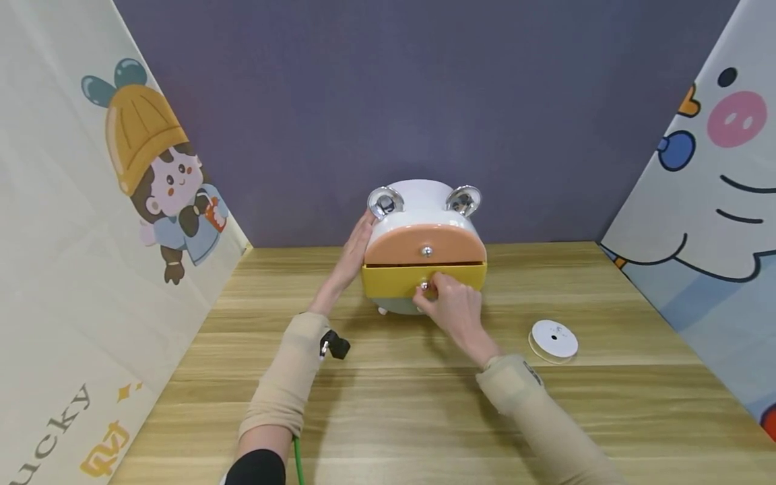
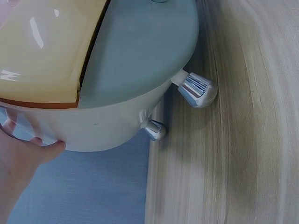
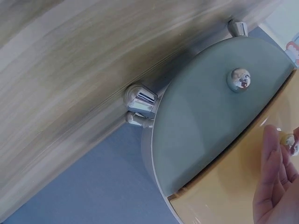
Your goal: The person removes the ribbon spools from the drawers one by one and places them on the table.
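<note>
A small round-topped drawer cabinet (image 1: 418, 199) with a white shell and two silver ears stands at the back of the table. Its front has an orange top drawer (image 1: 394, 246), a yellow middle drawer (image 1: 388, 281) and a grey-green bottom drawer (image 3: 201, 112). The yellow drawer juts slightly past the others, with a dark gap above it. Thumb and fingers of my right hand (image 1: 457, 310) pinch its silver knob (image 3: 290, 141). My left hand (image 1: 354, 252) rests on the cabinet's left side, fingers extended along the shell.
A white ribbon spool (image 1: 554, 339) lies on the wooden table (image 1: 388, 417), right of the cabinet. Short silver feet (image 2: 198, 89) hold the cabinet up. Behind it rises a blue-grey panel (image 1: 424, 101), with printed cartoon panels at both sides. A green cable (image 1: 298, 461) runs by the left forearm.
</note>
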`<state>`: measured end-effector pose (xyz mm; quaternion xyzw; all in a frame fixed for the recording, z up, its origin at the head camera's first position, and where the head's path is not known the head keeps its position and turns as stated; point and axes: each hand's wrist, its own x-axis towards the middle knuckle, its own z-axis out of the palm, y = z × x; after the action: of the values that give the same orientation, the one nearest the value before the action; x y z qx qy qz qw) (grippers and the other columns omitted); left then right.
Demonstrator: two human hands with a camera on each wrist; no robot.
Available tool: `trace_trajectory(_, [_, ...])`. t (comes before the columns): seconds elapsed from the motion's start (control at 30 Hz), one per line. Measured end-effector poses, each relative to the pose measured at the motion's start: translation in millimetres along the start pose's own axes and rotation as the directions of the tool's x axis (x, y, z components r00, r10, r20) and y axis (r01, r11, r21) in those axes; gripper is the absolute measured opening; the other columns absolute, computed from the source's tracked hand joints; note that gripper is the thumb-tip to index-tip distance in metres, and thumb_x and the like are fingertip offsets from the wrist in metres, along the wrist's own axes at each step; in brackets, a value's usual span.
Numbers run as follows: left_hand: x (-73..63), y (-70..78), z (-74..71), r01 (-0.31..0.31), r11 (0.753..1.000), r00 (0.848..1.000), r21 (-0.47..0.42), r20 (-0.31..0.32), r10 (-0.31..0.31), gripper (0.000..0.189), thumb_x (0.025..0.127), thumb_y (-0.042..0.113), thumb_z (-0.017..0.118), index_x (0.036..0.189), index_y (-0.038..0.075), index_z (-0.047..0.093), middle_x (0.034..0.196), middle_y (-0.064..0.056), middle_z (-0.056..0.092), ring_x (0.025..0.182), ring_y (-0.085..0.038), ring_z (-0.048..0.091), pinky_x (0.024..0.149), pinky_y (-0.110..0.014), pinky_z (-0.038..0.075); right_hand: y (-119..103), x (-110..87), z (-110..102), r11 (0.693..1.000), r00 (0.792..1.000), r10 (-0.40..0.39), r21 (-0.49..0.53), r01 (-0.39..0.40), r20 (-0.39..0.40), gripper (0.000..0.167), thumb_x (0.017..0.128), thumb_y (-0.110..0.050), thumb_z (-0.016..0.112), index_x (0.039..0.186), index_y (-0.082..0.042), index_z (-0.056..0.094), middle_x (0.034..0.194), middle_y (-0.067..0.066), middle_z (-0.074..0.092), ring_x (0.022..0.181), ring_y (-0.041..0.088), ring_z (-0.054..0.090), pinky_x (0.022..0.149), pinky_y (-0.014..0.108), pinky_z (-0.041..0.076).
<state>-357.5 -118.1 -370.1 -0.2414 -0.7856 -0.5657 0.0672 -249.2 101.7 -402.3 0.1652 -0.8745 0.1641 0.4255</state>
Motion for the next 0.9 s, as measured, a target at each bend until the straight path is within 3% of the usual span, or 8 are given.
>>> trace_trajectory(0.3, [-0.4, 5.7, -1.9, 0.011, 1.000, 1.000, -0.004, 0.029, -0.011, 0.051, 0.109, 0.036, 0.020, 0.159, 0.024, 0.020, 0.169, 0.005, 0.007, 0.157, -0.019, 0.004, 0.128, -0.051, 0.002, -3.5, -6.8, -9.0, 1.000, 1.000, -0.022, -0.020, 0.021, -0.008, 0.022, 0.077, -0.028, 0.071, 0.068, -0.013, 0.058, 0.055, -0.003, 0.056, 0.040, 0.008, 0.039, 0.036, 0.021, 0.025])
trace_trajectory(0.53, [-14.9, 39.8, -6.8, 0.021, 1.000, 0.998, -0.004, 0.056, -0.020, 0.052, 0.109, 0.028, 0.022, 0.159, 0.014, 0.019, 0.169, -0.004, 0.007, 0.157, -0.026, 0.005, 0.127, -0.053, 0.004, -7.7, -11.0, -16.2, 0.999, 0.999, -0.032, -0.025, 0.032, -0.019, 0.024, 0.075, -0.028, 0.073, 0.067, -0.014, 0.056, 0.055, -0.005, 0.053, 0.041, 0.007, 0.038, 0.037, 0.020, 0.024])
trace_trajectory(0.63, [-16.2, 41.9, -7.0, 0.017, 1.000, 0.998, 0.003, 0.054, -0.017, 0.052, 0.109, 0.028, 0.022, 0.159, 0.014, 0.019, 0.169, -0.005, 0.008, 0.157, -0.025, 0.005, 0.128, -0.052, 0.005, -9.5, -13.0, -19.4, 0.999, 0.999, -0.033, -0.030, 0.032, -0.022, 0.025, 0.075, -0.029, 0.073, 0.066, -0.014, 0.055, 0.055, -0.006, 0.053, 0.041, 0.007, 0.039, 0.037, 0.020, 0.023])
trace_trajectory(0.7, [-16.0, 41.8, -7.0, 0.019, 1.000, 0.999, 0.005, 0.051, -0.019, 0.052, 0.109, 0.027, 0.022, 0.159, 0.014, 0.019, 0.169, -0.004, 0.008, 0.157, -0.025, 0.006, 0.128, -0.053, 0.005, -10.9, -14.3, -21.8, 0.999, 0.999, -0.033, -0.034, 0.032, -0.017, 0.025, 0.075, -0.029, 0.073, 0.066, -0.015, 0.055, 0.055, -0.006, 0.053, 0.041, 0.008, 0.040, 0.037, 0.020, 0.023])
trace_trajectory(0.9, [-2.8, 13.3, -4.0, 0.018, 1.000, 0.999, 0.001, 0.044, -0.018, 0.051, 0.109, 0.032, 0.020, 0.159, 0.022, 0.018, 0.169, 0.003, 0.006, 0.157, -0.021, 0.004, 0.127, -0.053, 0.003, -12.6, -20.0, -27.3, 0.998, 0.999, -0.049, -0.052, 0.048, -0.014, 0.025, 0.074, -0.028, 0.074, 0.066, -0.014, 0.055, 0.054, -0.007, 0.052, 0.043, 0.002, 0.033, 0.040, 0.016, 0.019])
